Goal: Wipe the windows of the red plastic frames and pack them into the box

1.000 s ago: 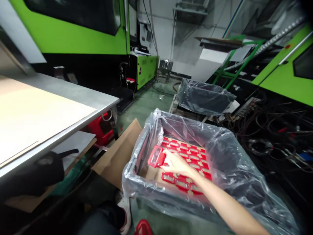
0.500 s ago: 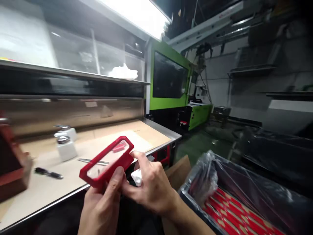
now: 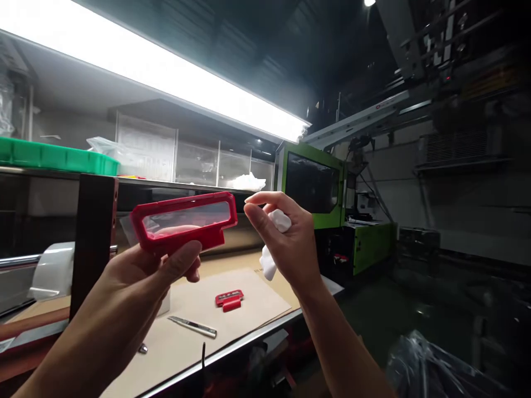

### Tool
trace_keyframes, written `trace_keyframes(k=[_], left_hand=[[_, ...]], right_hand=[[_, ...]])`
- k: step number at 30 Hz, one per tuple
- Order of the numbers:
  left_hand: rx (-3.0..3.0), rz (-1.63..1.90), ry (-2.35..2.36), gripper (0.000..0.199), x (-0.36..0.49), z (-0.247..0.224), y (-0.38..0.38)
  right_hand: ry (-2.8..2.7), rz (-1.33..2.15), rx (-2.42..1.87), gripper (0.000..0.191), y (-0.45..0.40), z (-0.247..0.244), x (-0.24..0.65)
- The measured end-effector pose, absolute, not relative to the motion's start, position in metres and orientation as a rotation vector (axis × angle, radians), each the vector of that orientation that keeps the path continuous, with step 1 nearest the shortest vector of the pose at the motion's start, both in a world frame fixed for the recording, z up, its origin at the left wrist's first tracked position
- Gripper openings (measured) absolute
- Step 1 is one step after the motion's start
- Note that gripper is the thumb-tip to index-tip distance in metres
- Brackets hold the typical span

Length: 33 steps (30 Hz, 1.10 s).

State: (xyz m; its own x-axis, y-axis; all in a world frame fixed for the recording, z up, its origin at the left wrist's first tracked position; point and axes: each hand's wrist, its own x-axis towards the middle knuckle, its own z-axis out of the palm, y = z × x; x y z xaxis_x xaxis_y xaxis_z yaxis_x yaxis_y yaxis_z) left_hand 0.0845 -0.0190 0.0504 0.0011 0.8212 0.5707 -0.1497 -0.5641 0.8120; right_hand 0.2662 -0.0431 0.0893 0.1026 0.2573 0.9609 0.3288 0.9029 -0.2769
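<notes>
Red frame (image 3: pixel 185 223): rectangular plastic part with a clear window, held level at chest height above the bench (image 3: pixel 232 326), long side toward the camera. Left hand (image 3: pixel 136 282) carries it, grip pressed on its lower edge, thumb in front, other fingers hidden behind.

White cloth (image 3: pixel 276 243): crumpled wad in the right hand (image 3: pixel 286 243), grip closed about it with fingertips pinched together, just beside the frame's right end; touching or apart cannot be told.

On the bench: a brown cardboard sheet (image 3: pixel 257 304) bearing a second small red part (image 3: pixel 229 299) and a slim metal blade tool (image 3: pixel 193 326); a white tape roll (image 3: pixel 53 271) at far left, partly hidden by a dark upright post (image 3: pixel 94 232).

Containers: green tray (image 3: pixel 53 157) on the upper shelf, contents out of sight; clear plastic film (image 3: pixel 102 145) shows behind it. A bag-lined bin (image 3: pixel 431 365) at lower right, cut off by the picture's edge, dim, contents not discernible.

Background: lit lamp strip (image 3: pixel 166 77); green machine (image 3: pixel 327 204), details lost in shadow.
</notes>
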Motion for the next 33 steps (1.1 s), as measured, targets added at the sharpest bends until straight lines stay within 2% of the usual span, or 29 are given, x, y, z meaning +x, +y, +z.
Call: trace_keyframes(k=[5, 18, 23, 26, 29, 33], left_hand=[[1.664, 1.708, 0.649, 0.021, 0.086, 0.059, -0.014], [1.766, 1.707, 0.873, 0.034, 0.088, 0.070, -0.020], [1.736, 1.750, 0.791, 0.040, 0.084, 0.070, -0.016], [1.774, 1.715, 0.812, 0.037, 0.081, 0.067, -0.015], [1.774, 1.695, 0.786, 0.033, 0.082, 0.067, -0.021], [1.612, 1.735, 0.692, 0.037, 0.091, 0.074, -0.034]], right_hand=[[-1.515, -0.108, -0.439, 0.006, -0.046, 0.103, 0.267], [-1.618, -0.184, -0.480, 0.004, -0.056, 0.115, 0.270], [-1.678, -0.142, -0.527, 0.007, -0.058, 0.120, 0.271], [-1.700, -0.152, -0.533, 0.007, -0.056, 0.122, 0.270], [-1.651, -0.293, -0.526, 0.005, -0.053, 0.120, 0.265], [-1.619, -0.555, -0.468, 0.005, -0.049, 0.109, 0.256]])
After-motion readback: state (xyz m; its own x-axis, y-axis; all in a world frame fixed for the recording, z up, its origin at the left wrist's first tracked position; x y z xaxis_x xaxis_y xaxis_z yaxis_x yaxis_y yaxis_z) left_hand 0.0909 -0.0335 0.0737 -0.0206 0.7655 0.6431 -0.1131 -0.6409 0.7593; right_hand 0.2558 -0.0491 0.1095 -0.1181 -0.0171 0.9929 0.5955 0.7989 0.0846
